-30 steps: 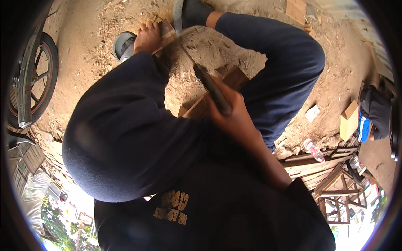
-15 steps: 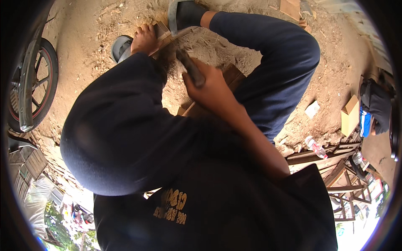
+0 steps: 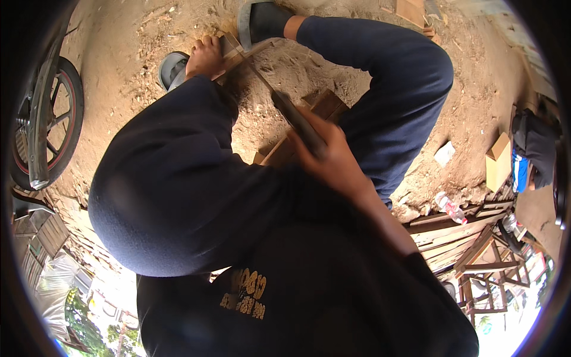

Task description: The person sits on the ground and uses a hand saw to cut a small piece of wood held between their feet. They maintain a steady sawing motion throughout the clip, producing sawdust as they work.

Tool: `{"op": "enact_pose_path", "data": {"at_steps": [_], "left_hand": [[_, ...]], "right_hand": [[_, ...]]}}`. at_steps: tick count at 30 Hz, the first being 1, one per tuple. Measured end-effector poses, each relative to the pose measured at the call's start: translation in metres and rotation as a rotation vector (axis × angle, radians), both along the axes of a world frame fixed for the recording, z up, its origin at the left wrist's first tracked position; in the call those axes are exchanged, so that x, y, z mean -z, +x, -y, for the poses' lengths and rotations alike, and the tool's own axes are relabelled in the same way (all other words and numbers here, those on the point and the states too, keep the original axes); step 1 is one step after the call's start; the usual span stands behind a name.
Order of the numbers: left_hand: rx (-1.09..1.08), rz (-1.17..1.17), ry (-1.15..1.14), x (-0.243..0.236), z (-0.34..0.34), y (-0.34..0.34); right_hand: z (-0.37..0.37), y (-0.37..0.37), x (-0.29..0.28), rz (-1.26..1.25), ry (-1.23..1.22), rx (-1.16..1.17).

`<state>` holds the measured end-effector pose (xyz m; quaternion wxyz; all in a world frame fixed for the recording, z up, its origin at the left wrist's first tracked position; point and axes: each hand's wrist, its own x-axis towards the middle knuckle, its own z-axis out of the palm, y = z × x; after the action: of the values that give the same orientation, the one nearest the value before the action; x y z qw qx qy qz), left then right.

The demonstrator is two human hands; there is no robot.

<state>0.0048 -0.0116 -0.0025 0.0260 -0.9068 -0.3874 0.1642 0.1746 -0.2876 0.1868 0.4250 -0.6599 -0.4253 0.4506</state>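
While clasping wooden block (image 3: pixel 231 52) with curled left hand (image 3: pixel 204 58), grips dark-handled tool (image 3: pixel 296 122) in closed right hand (image 3: pixel 332 156). Aims blade (image 3: pixel 260 76) at block.

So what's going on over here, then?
Someone is working low over a dirt floor with bare hands. The right hand grips a dark-handled tool, seemingly a saw, its thin blade pointing to a piece of wood. The left hand rests on that wood, between the shoes. Whether the blade touches it is hard to tell.
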Motion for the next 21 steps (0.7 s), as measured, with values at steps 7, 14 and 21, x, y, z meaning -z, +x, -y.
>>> {"op": "enact_pose_path", "data": {"at_steps": [7,14,21], "left_hand": [[-0.012,-0.034,-0.057,0.002,0.001,0.013],[-0.017,-0.043,-0.094,-0.007,0.001,-0.001],[-0.03,-0.015,-0.066,-0.003,-0.004,0.001]], "right_hand": [[-0.039,0.009,0.009,0.033,-0.146,-0.057],[0.02,-0.006,-0.021,0.013,-0.037,0.005],[0.002,0.001,-0.004,0.066,0.065,-0.04]]}}
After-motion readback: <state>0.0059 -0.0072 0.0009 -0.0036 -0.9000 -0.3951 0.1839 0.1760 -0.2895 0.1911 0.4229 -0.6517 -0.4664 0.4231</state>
